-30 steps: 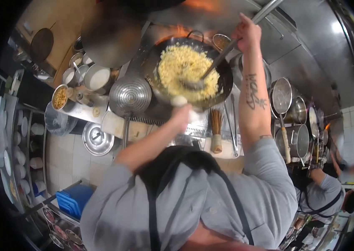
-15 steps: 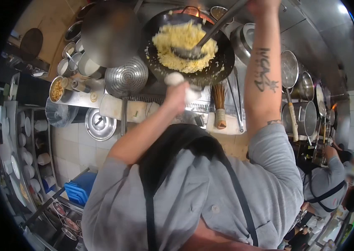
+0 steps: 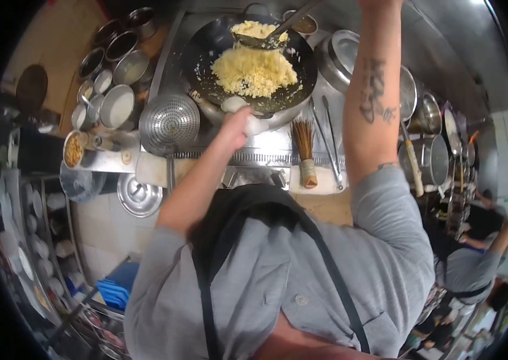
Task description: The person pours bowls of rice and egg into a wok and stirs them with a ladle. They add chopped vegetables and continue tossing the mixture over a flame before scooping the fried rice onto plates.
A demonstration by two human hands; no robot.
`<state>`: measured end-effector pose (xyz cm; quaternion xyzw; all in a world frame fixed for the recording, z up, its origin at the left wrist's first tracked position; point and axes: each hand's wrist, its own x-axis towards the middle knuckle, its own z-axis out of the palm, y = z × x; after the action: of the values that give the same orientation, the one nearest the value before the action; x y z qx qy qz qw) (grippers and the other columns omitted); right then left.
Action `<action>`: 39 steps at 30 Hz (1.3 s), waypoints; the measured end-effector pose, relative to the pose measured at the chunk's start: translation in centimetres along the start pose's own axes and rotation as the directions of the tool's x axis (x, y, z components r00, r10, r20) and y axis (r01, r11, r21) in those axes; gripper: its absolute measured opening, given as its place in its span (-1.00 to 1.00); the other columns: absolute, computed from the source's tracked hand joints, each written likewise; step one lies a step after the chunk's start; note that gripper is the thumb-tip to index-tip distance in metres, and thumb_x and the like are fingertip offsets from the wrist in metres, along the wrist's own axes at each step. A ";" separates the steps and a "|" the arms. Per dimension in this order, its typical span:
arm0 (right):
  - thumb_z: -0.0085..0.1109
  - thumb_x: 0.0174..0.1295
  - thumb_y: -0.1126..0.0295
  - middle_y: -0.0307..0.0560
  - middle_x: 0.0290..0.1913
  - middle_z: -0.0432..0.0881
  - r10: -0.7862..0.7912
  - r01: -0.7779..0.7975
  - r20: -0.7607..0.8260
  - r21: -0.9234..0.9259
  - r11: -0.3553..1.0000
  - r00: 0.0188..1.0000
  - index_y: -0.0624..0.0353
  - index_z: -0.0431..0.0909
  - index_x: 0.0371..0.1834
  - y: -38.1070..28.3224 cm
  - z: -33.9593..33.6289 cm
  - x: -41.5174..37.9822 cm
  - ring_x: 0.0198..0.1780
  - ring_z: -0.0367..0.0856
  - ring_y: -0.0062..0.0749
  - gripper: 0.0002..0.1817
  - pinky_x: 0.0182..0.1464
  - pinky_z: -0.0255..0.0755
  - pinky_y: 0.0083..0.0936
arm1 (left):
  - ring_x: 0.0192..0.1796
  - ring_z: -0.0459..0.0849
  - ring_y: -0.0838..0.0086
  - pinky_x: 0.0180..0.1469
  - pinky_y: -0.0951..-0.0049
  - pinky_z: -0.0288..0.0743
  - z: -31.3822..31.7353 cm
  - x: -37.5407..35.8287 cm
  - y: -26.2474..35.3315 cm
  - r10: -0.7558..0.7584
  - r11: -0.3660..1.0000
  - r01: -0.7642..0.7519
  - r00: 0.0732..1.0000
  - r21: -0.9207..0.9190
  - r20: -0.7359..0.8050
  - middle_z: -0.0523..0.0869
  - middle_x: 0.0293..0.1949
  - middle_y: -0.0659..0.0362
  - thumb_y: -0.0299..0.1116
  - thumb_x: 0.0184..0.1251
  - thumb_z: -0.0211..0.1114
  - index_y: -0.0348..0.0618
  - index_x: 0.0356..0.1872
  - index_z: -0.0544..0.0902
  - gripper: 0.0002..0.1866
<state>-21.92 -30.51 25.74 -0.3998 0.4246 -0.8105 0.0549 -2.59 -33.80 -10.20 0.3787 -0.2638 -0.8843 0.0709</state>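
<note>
A black wok (image 3: 191, 60) stands on the range, holding a mound of yellow egg fried rice (image 3: 254, 72). My left hand (image 3: 237, 127) is closed on a folded white cloth (image 3: 256, 125) at the wok's near rim; the grip beneath the cloth is hidden. Above the far part of the rice, a ladle (image 3: 260, 42) is raised with a heap of rice in its bowl. Its long handle runs up and right out of the picture, towards my right hand (image 3: 381, 3). Only the wrist end of that hand shows at the top edge, its fingers cut off.
Left of the wok lie a perforated strainer (image 3: 170, 123) and several metal pots (image 3: 117, 107). A bamboo brush (image 3: 307, 153) and tongs (image 3: 328, 144) rest on the right front. Stacked pans (image 3: 339, 51) stand farther right. A co-worker (image 3: 470, 270) is at the lower right.
The ladle has risen from the rice towards the wok's far side, carrying rice. Rice that was tossed up has settled into a mound. My right hand has moved almost wholly out of view.
</note>
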 end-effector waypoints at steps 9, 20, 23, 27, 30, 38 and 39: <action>0.20 0.24 0.35 -0.24 -0.72 0.37 0.185 -0.190 -0.051 -0.138 0.972 0.981 0.14 0.44 -0.57 9.0 -11.9 -0.6 -0.73 0.32 -0.53 -0.75 -0.67 0.23 -0.52 | -0.05 0.70 0.18 0.08 0.17 0.62 -0.9 0.8 0.4 -0.022 0.980 0.034 0.998 -0.197 0.066 0.65 -0.07 0.01 -0.37 0.39 0.12 -0.28 -0.02 0.48 -0.75; 0.09 0.23 0.37 -0.40 -0.75 0.11 0.572 -0.573 -0.042 -0.089 0.815 0.819 -0.06 0.22 -0.71 6.4 -2.9 -1.3 -0.76 0.09 -0.57 -0.64 -0.68 0.05 -0.52 | 0.02 0.68 -0.01 -0.01 -0.01 0.67 1.9 -8.4 -1.0 0.047 0.993 -0.044 0.998 -0.106 0.029 0.63 -0.06 -0.18 -0.56 0.30 -0.03 -0.40 0.13 0.33 -0.64; 0.11 0.21 0.41 -0.34 -0.72 0.21 0.353 -0.374 -0.138 -0.175 0.911 0.925 0.09 0.33 -0.55 10.2 -1.5 -3.7 -0.75 0.18 -0.55 -0.79 -0.71 0.07 -0.53 | -0.06 0.71 0.01 -0.05 0.01 0.68 3.3 -6.8 2.6 -0.113 0.983 0.112 0.994 -0.142 0.002 0.65 -0.09 -0.17 -0.48 0.34 0.06 -0.39 0.05 0.39 -0.70; 0.10 0.22 0.44 -0.30 -0.68 0.32 0.126 -0.139 -0.121 -0.104 0.985 0.985 0.09 0.35 -0.55 14.8 -6.1 -4.6 -0.74 0.25 -0.53 -0.80 -0.71 0.16 -0.54 | -0.04 0.72 0.11 0.00 0.11 0.67 -2.8 -4.6 -3.9 -0.062 0.998 0.058 0.989 0.029 0.138 0.65 -0.03 -0.11 -0.50 0.31 0.12 -0.43 0.04 0.48 -0.69; -0.03 0.21 0.40 -0.34 -0.73 0.13 0.151 -0.150 -0.075 0.025 0.988 0.986 0.00 0.23 -0.65 6.6 -3.9 -3.5 -0.74 0.08 -0.54 -0.73 -0.68 0.03 -0.51 | -0.02 0.72 0.16 0.02 0.15 0.68 -2.7 -11.6 -5.8 0.121 0.992 -0.123 0.991 0.017 0.063 0.67 -0.06 -0.08 -0.53 0.31 0.12 -0.45 0.05 0.48 -0.69; 0.08 0.22 0.39 -0.19 -0.73 0.32 0.161 -0.178 -0.099 -0.191 0.965 0.982 0.20 0.38 -0.64 11.6 -2.8 -8.0 -0.71 0.34 -0.39 -0.72 -0.67 0.23 -0.38 | -0.16 0.74 0.16 -0.13 0.07 0.69 -0.5 -1.9 -2.6 0.035 0.999 -0.034 0.999 -0.021 0.034 0.67 -0.13 -0.10 -0.50 0.27 0.12 -0.42 -0.08 0.52 -0.76; 0.07 0.23 0.37 -0.23 -0.76 0.24 0.199 -0.205 -0.106 -0.051 0.977 0.974 0.19 0.35 -0.67 11.9 -3.8 -6.8 -0.74 0.25 -0.41 -0.69 -0.66 0.19 -0.36 | -0.14 0.74 0.17 -0.11 0.07 0.69 -2.0 -3.5 -4.3 0.084 0.996 -0.083 0.991 -0.021 0.101 0.66 -0.07 -0.11 -0.52 0.24 0.11 -0.43 -0.03 0.51 -0.71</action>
<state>-22.98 -32.66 11.69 -0.3146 0.4901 -0.8063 0.1033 1.57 -29.86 -11.40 0.3211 -0.2751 -0.9010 0.0975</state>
